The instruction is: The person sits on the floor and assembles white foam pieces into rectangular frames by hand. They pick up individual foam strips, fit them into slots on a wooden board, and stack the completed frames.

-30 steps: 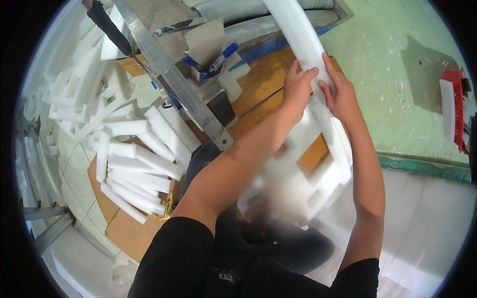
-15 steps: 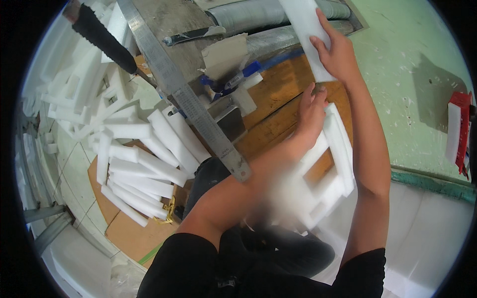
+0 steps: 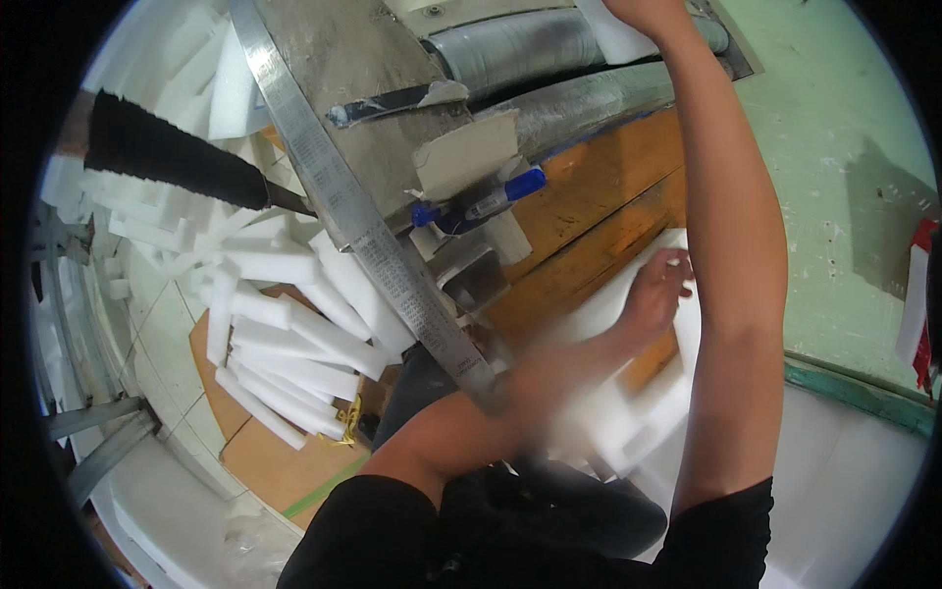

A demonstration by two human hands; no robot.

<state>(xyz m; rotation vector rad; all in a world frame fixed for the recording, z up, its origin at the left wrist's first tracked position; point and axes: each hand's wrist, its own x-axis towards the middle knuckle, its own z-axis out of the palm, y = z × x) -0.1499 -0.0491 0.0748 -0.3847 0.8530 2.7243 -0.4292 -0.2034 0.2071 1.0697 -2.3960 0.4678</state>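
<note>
My right hand (image 3: 652, 14) is at the top edge, over the grey rollers (image 3: 520, 47), and holds a white foam piece (image 3: 616, 33). The frame's edge cuts off its fingers. My left hand (image 3: 655, 296) rests over a white foam frame (image 3: 640, 424) with rectangular openings, which lies above my lap on the right. Its fingers are bent, with small gaps between them, and nothing shows in them. Part of the frame is hidden by my left forearm and a blur.
A steel ruler (image 3: 348, 211) slants across the bench beside a tool with a black wrapped handle (image 3: 162, 152). Blue-capped pens (image 3: 486, 204) lie by a beige cardboard piece (image 3: 466, 155). White foam strips (image 3: 294, 344) are piled at left. A red object (image 3: 920, 324) is at far right.
My right hand has moved up with the foam piece, over the rollers. My left hand has come down and right onto the foam frame, its fingers more bent. The whole view has shifted slightly.
</note>
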